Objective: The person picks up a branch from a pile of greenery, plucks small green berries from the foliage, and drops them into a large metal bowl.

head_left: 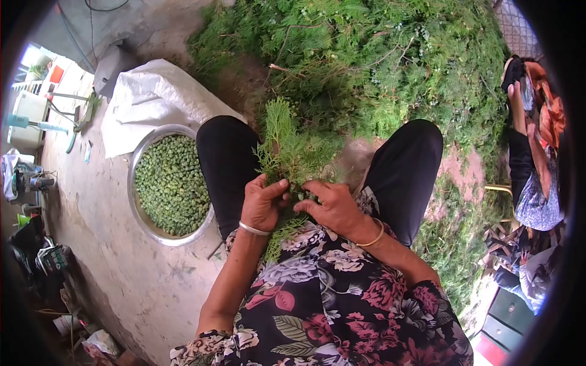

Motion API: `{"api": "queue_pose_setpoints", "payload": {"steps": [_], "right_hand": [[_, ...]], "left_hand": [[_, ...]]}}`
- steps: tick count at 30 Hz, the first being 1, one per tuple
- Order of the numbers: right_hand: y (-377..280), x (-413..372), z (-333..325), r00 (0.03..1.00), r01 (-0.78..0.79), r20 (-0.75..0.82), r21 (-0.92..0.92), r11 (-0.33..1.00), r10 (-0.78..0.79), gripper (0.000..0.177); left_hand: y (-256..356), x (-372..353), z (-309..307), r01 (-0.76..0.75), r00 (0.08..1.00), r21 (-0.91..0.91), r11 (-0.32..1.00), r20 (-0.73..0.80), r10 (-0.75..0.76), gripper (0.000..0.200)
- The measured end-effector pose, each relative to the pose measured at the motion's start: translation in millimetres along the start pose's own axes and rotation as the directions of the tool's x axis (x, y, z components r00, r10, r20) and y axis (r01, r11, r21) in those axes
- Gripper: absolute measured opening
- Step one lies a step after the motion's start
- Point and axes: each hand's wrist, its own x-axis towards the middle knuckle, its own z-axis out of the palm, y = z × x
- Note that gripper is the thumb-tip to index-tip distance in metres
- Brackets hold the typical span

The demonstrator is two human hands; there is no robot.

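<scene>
My left hand (262,204) is closed around the stem of a leafy green conifer sprig (282,137), held upright above my lap. Part of the same greenery hangs below that hand. Close beside it, my right hand (336,207) has its thumb and fingers curled in a pinch over small green cones (310,196) on the sprig. The exact contact of the fingertips is partly hidden. To the left of my knee stands a round metal basin (173,241) filled with many small green cones (171,183).
A large heap of cut conifer branches (378,67) covers the ground ahead and to the right. A white woven sack (152,91) lies behind the basin on the concrete floor (97,213). Another person (537,177) sits at the far right. Household items line the left edge.
</scene>
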Motion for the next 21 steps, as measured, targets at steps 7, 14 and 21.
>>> {"api": "queue_pose_setpoints", "payload": {"steps": [7, 14, 21], "right_hand": [[-5, -5, 1, 0.997, -0.068, -0.026, -0.006, 0.998, 0.068, 0.022], [-2, -6, -7, 0.965, -0.164, -0.165, 0.237, 0.958, 0.206, 0.012], [13, -12, -46, 0.676, -0.407, 0.064, 0.863, 0.299, 0.734, 0.009]], "left_hand": [[-3, 2, 3, 0.014, 1.0, 0.03, 0.999, -0.006, -0.013, 0.015], [-7, 3, -5, 0.032, 0.999, -0.008, 0.999, -0.041, -0.032, 0.016], [-1, 1, -10, 0.01, 0.999, -0.086, 0.996, 0.046, -0.007, 0.021]]}}
